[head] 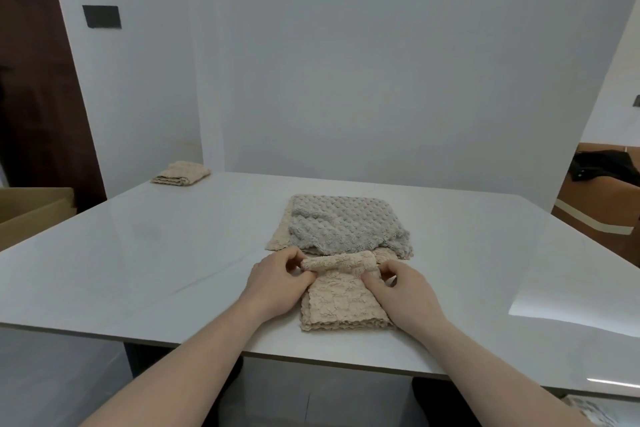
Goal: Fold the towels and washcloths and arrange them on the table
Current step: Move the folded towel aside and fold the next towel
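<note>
Beige towel [341, 302] at the near edge of the white tabletop [156, 253], its far end curled into a roll. Left hand [277, 282] pinches the roll's left end, right hand [403, 289] pinches the right end, fingers curled on the cloth. Just beyond, a grey towel [346, 225] lies rumpled over another beige one [278, 236]. Far left corner: a folded beige washcloth [181, 173], well apart.

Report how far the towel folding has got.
Done: one folded beige cloth lies at the table's far left corner. In hand: left hand and right hand pinch the beige towel, mid-fold. Left: the grey towel and beige one beneath lie unfolded.
</note>
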Motion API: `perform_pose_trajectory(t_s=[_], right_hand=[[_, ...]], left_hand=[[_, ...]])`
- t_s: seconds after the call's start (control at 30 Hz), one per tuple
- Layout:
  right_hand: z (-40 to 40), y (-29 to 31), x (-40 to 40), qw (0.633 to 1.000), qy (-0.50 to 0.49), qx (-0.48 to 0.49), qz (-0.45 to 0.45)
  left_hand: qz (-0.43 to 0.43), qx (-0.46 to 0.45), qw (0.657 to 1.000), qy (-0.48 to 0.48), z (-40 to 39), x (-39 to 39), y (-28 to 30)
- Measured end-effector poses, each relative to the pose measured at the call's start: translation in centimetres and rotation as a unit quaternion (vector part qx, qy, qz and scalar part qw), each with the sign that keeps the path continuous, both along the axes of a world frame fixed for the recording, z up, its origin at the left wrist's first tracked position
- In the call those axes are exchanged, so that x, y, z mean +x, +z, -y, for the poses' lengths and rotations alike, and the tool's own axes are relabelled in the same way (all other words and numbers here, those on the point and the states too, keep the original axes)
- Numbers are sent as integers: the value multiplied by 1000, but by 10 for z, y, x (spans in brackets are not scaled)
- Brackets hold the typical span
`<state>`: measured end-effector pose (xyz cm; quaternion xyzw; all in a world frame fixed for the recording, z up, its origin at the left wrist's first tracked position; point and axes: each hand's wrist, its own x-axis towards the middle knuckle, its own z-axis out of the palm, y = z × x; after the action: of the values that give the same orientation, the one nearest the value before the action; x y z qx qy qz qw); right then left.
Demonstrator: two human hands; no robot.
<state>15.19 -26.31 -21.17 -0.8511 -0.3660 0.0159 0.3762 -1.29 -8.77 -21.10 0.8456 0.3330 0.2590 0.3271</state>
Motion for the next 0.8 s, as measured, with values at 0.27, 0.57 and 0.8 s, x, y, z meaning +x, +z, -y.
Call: perform_pose_trajectory(t_s=[0.27, 0.57, 0.8], right_hand=[[8, 5, 0, 997, 57, 12, -55], [7, 3, 5, 991, 82, 35, -100], [4, -3, 9, 991, 47, -31, -121]], left_hand=[[38, -19, 999, -17, 1, -3, -1], [24, -20, 999, -19, 1, -3, 0], [-12, -64, 998, 3, 8, 4, 16]])
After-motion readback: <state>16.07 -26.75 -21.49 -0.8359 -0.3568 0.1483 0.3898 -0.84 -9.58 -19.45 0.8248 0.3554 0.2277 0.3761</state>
